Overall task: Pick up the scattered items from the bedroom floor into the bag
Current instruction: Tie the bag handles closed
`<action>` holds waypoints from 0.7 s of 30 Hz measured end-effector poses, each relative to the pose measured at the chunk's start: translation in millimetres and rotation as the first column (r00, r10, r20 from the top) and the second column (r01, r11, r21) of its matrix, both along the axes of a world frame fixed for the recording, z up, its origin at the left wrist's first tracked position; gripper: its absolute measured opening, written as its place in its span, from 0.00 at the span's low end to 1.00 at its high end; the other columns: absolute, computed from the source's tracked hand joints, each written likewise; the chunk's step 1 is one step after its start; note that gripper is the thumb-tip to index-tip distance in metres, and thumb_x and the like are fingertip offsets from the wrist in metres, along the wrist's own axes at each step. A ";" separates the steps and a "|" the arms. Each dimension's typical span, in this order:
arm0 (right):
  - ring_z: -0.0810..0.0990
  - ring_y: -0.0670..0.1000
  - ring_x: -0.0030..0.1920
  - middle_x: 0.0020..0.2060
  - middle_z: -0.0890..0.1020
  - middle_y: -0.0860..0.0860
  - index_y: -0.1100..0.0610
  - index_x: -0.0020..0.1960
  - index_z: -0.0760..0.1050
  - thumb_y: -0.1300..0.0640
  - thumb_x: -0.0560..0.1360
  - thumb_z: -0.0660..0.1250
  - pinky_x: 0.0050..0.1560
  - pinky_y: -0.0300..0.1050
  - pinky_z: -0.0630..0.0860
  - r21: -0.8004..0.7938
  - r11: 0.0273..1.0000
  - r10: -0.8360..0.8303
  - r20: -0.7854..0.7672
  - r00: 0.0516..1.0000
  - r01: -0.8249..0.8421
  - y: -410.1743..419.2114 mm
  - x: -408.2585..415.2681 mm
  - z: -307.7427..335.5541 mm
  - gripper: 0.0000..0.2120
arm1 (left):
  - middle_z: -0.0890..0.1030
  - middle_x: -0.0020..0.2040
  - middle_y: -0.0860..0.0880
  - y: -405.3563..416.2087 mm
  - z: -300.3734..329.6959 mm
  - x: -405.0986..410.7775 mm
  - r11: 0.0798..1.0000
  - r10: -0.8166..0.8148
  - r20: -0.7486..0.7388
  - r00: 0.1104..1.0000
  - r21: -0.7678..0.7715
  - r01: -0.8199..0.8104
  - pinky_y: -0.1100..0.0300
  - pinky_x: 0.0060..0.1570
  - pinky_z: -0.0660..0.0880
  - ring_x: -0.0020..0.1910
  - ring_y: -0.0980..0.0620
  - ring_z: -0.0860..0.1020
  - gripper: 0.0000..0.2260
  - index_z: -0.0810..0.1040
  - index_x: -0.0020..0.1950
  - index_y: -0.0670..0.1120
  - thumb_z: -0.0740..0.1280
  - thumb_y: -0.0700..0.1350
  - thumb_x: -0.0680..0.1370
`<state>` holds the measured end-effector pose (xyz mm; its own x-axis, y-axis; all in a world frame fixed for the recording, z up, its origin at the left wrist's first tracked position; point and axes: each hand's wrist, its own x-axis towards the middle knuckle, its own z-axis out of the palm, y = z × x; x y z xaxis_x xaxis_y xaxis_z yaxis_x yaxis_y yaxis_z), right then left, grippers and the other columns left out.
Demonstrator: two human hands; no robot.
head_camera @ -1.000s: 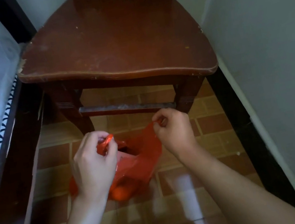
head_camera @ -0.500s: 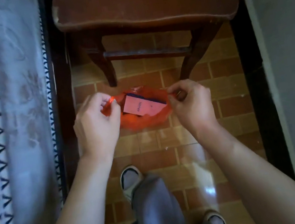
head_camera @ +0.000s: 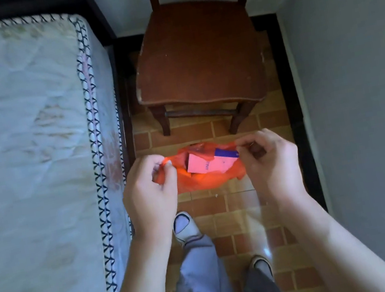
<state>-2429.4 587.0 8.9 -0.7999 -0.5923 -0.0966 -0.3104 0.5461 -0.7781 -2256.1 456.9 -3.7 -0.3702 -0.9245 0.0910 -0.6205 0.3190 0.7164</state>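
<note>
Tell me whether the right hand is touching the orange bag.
Touching. The head view shows the right hand pinching the orange bag at its right rim, with plastic caught between thumb and fingertips.

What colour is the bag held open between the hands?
Orange, translucent plastic bag; it shows best in the head view, the only one.
</note>
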 end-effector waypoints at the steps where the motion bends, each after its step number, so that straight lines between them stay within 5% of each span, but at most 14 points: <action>1: 0.83 0.51 0.38 0.41 0.82 0.45 0.52 0.47 0.84 0.66 0.76 0.71 0.39 0.51 0.81 -0.005 1.000 -0.001 -0.006 1.000 0.001 -0.4 0.8 21.4 0.09 | 0.82 0.41 0.54 0.7 20.4 -1.1 1.000 0.001 -0.024 1.000 -0.001 -0.001 0.54 0.42 0.78 0.42 0.51 0.81 0.03 0.83 0.46 0.48 0.73 0.40 0.77; 5: 0.83 0.47 0.43 0.43 0.83 0.43 0.52 0.48 0.85 0.64 0.76 0.72 0.43 0.47 0.82 0.014 1.000 0.000 -0.081 0.997 0.001 -8.1 3.5 106.0 0.08 | 0.84 0.42 0.54 -4.9 104.4 -5.4 0.999 -0.006 -0.065 0.998 -0.054 0.002 0.60 0.42 0.76 0.42 0.51 0.81 0.04 0.84 0.45 0.47 0.74 0.39 0.75; 15: 0.82 0.44 0.44 0.45 0.81 0.41 0.51 0.47 0.83 0.64 0.76 0.71 0.44 0.45 0.79 -0.003 0.999 0.034 -0.238 0.971 -0.036 -60.2 6.9 287.6 0.09 | 0.82 0.42 0.53 -59.0 277.6 12.7 0.976 -0.127 -0.117 0.985 -0.191 0.103 0.53 0.42 0.76 0.43 0.50 0.79 0.02 0.83 0.44 0.47 0.73 0.40 0.75; 21: 0.77 0.42 0.41 0.44 0.80 0.44 0.54 0.48 0.84 0.66 0.76 0.70 0.42 0.31 0.73 -0.063 0.993 0.076 -0.333 0.940 -0.102 -101.8 16.9 366.9 0.08 | 0.82 0.41 0.50 -109.8 353.4 27.2 0.938 -0.228 -0.185 0.956 -0.306 0.165 0.48 0.42 0.76 0.41 0.47 0.79 0.02 0.83 0.43 0.44 0.71 0.40 0.76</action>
<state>-2412.5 485.3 375.8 -0.7228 -0.6575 0.2128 -0.6011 0.4463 -0.6629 -2228.9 347.0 349.7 -0.4840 -0.7584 0.4366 -0.3666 0.6287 0.6858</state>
